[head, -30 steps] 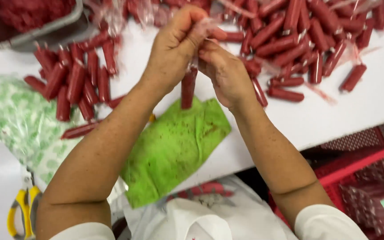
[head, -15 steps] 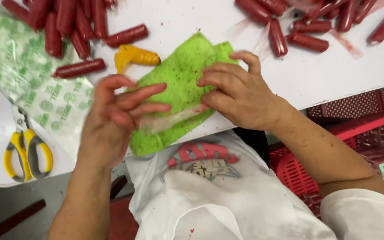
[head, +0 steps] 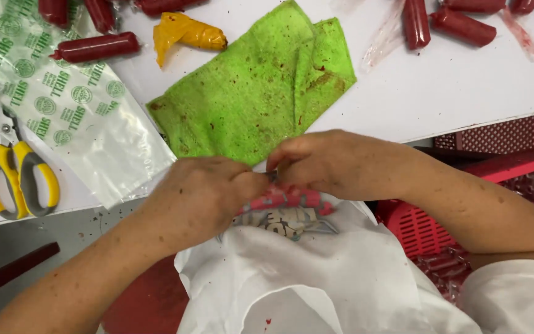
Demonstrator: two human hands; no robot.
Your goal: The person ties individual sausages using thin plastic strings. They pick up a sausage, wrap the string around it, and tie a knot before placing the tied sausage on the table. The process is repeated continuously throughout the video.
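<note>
My left hand [head: 199, 198] and my right hand [head: 332, 162] meet fingertip to fingertip just below the white table's front edge [head: 440, 117], over my white shirt [head: 316, 272]. Both are pinched shut on a small clear plastic piece that the fingers almost wholly hide. A stained green cloth [head: 254, 93] lies on the table right behind the hands. Red sausages in clear wrap lie further back, one at the left [head: 97, 46] and others at the top right [head: 461, 26].
Yellow-handled scissors [head: 20, 179] lie at the left edge beside a clear plastic bag with green print [head: 63, 105]. A yellow-orange wrapped piece [head: 186, 34] lies behind the cloth. A red plastic crate [head: 465, 204] stands under the table at right.
A second ago both hands held a red sausage up over the table. They have dropped to the table edge and closed together at my shirt; the view has tilted down.
</note>
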